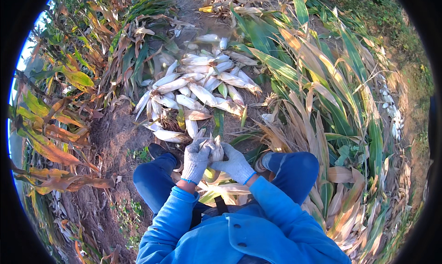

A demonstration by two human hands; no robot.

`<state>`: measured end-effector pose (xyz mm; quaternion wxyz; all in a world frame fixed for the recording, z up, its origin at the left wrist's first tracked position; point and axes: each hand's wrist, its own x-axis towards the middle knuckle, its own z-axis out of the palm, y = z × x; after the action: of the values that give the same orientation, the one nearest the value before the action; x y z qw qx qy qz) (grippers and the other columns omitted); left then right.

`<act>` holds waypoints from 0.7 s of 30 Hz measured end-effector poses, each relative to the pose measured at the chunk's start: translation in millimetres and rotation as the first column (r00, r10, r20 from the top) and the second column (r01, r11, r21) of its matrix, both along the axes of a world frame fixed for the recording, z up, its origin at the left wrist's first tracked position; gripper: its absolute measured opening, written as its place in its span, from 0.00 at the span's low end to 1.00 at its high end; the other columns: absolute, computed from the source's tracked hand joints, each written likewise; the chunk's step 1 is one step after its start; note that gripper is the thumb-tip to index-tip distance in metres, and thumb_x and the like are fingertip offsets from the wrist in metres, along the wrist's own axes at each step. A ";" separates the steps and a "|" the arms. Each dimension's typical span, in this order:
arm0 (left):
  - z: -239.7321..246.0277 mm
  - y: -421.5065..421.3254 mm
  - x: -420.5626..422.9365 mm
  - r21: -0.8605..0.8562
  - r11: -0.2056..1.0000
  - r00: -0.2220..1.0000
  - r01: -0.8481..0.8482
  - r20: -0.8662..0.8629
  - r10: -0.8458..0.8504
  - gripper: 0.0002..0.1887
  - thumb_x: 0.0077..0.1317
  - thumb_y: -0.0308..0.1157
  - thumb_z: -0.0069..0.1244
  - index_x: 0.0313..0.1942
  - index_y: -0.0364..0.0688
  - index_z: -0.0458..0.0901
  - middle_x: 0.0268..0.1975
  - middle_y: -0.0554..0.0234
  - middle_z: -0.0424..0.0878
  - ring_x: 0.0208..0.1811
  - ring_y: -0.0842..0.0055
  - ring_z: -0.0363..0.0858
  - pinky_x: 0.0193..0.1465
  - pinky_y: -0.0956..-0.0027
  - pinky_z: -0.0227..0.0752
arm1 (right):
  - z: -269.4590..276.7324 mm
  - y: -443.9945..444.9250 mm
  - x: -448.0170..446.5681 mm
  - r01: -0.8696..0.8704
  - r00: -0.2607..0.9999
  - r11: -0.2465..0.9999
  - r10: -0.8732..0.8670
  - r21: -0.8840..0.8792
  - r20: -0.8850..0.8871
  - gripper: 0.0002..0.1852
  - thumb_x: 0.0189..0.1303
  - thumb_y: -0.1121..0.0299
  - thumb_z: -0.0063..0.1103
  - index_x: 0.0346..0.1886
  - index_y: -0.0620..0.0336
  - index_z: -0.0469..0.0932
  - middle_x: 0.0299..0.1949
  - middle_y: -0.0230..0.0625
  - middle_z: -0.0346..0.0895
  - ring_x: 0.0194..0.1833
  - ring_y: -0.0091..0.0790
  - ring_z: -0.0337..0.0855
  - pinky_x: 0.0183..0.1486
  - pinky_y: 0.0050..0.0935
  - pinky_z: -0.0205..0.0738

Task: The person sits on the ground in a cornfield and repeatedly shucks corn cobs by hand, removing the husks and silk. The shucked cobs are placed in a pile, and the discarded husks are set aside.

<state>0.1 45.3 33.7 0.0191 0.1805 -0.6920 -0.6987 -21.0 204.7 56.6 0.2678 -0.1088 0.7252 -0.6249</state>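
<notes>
Between my knees, both gloved hands grip one ear of corn [217, 151] in its pale husk. My left hand [195, 160], in a grey knit glove with a blue cuff edge, closes around its left side near the top. My right hand [235, 163], gloved alike, holds it from the right and lower down. The fingers hide much of the ear. Just beyond my hands lies a heap of corn ears [198, 86], most in whitish husks. Loose pale husks [226, 189] lie below my hands, close to my lap.
Cut corn stalks [331, 102] with green and dry leaves lie thickly to the right. Leaning stalks [55, 143] crowd the left side. Bare soil [119, 139] shows left of the heap. Farther right lies a row of pale ears [393, 114].
</notes>
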 end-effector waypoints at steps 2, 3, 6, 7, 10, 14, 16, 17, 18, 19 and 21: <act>-5.0 3.5 2.5 -0.050 0.998 0.998 -0.045 -0.048 0.043 0.11 0.70 0.30 0.49 0.48 0.34 0.81 0.41 0.63 0.83 0.36 0.81 0.80 0.39 0.76 0.75 | -6.1 1.9 3.4 -0.034 0.996 0.997 0.040 -0.072 0.085 0.39 0.50 0.65 0.75 0.65 0.63 0.67 0.55 0.44 0.79 0.53 0.34 0.81 0.57 0.34 0.75; -1.5 8.2 0.4 0.092 0.986 0.990 -0.138 -0.024 0.141 0.10 0.71 0.30 0.48 0.46 0.35 0.81 0.39 0.64 0.83 0.35 0.81 0.80 0.39 0.75 0.75 | -8.2 1.5 4.3 -0.004 0.995 0.998 0.010 -0.067 0.096 0.39 0.50 0.64 0.75 0.66 0.63 0.67 0.56 0.45 0.78 0.54 0.34 0.80 0.58 0.34 0.75; 13.8 15.8 -6.1 0.379 0.852 0.931 -0.362 0.104 0.350 0.09 0.72 0.33 0.47 0.37 0.39 0.80 0.34 0.68 0.79 0.33 0.78 0.78 0.38 0.72 0.76 | -17.4 -7.8 9.0 0.154 0.980 0.968 -0.124 -0.197 0.154 0.41 0.51 0.61 0.75 0.67 0.63 0.65 0.59 0.46 0.75 0.57 0.36 0.78 0.59 0.33 0.74; 14.2 17.6 -8.3 0.446 0.808 0.920 -0.386 0.120 0.373 0.09 0.73 0.33 0.46 0.37 0.39 0.79 0.34 0.68 0.79 0.33 0.79 0.77 0.38 0.71 0.76 | -20.0 -10.6 9.3 0.157 0.987 0.981 -0.151 -0.116 0.052 0.42 0.51 0.60 0.75 0.67 0.63 0.65 0.60 0.47 0.75 0.58 0.36 0.77 0.60 0.33 0.73; 9.3 23.8 -5.7 0.481 0.794 0.918 -0.371 0.063 0.390 0.09 0.73 0.33 0.46 0.36 0.40 0.79 0.35 0.69 0.79 0.33 0.81 0.76 0.37 0.72 0.73 | -12.4 -27.2 14.1 0.260 0.965 0.965 -0.259 0.025 -0.038 0.38 0.52 0.57 0.74 0.64 0.65 0.68 0.55 0.48 0.77 0.54 0.35 0.79 0.58 0.31 0.73; 9.1 27.5 -1.2 0.313 0.905 0.954 -0.287 0.011 0.298 0.10 0.74 0.33 0.43 0.36 0.40 0.79 0.32 0.72 0.76 0.32 0.86 0.70 0.36 0.77 0.66 | -36.5 -25.9 -8.1 0.363 0.923 0.928 -0.346 -0.082 0.169 0.24 0.58 0.59 0.68 0.51 0.65 0.76 0.42 0.41 0.82 0.42 0.31 0.80 0.47 0.32 0.75; 12.2 32.0 10.9 0.178 0.954 0.970 -0.243 0.036 0.241 0.11 0.74 0.34 0.43 0.35 0.39 0.79 0.31 0.74 0.75 0.31 0.87 0.67 0.34 0.78 0.63 | -55.7 -14.3 -26.5 0.536 0.826 0.834 -0.486 -0.132 0.285 0.22 0.59 0.57 0.67 0.50 0.63 0.76 0.42 0.41 0.82 0.42 0.31 0.80 0.45 0.33 0.75; 1.5 27.7 20.1 0.182 0.963 0.980 -0.196 0.022 0.195 0.12 0.75 0.35 0.43 0.35 0.40 0.78 0.30 0.74 0.74 0.30 0.88 0.65 0.34 0.77 0.61 | -64.6 -6.6 -38.6 0.616 0.765 0.773 -0.543 -0.150 0.346 0.22 0.60 0.56 0.66 0.50 0.62 0.77 0.42 0.40 0.81 0.42 0.32 0.80 0.44 0.33 0.75; 5.4 22.4 29.5 0.156 0.971 0.983 -0.182 0.033 0.179 0.12 0.75 0.35 0.43 0.34 0.40 0.78 0.30 0.75 0.73 0.31 0.87 0.65 0.35 0.78 0.61 | -82.6 11.2 -55.0 0.762 0.616 0.621 -0.610 -0.182 0.498 0.22 0.62 0.55 0.64 0.51 0.62 0.77 0.41 0.41 0.80 0.41 0.34 0.80 0.45 0.33 0.76; 14.3 13.6 38.6 0.123 0.978 0.985 -0.171 0.036 0.168 0.12 0.75 0.35 0.43 0.34 0.40 0.77 0.30 0.75 0.73 0.31 0.87 0.65 0.36 0.78 0.61 | -89.9 30.4 -73.3 0.875 0.454 0.445 -0.619 -0.190 0.640 0.22 0.63 0.53 0.62 0.51 0.61 0.76 0.41 0.41 0.79 0.41 0.37 0.80 0.46 0.33 0.76; 7.8 -3.5 61.6 0.162 0.962 0.974 -0.218 0.089 0.206 0.13 0.75 0.35 0.43 0.32 0.41 0.77 0.29 0.75 0.73 0.32 0.87 0.65 0.36 0.78 0.61 | -78.6 62.2 -101.6 0.950 0.292 0.286 -0.664 -0.127 0.688 0.22 0.62 0.50 0.63 0.51 0.56 0.77 0.40 0.41 0.79 0.39 0.42 0.81 0.43 0.37 0.78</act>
<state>61.7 41.8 41.4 0.0539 0.2793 -0.6066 -0.7424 -122.6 267.0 -22.0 0.0320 0.3970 0.3671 -0.8406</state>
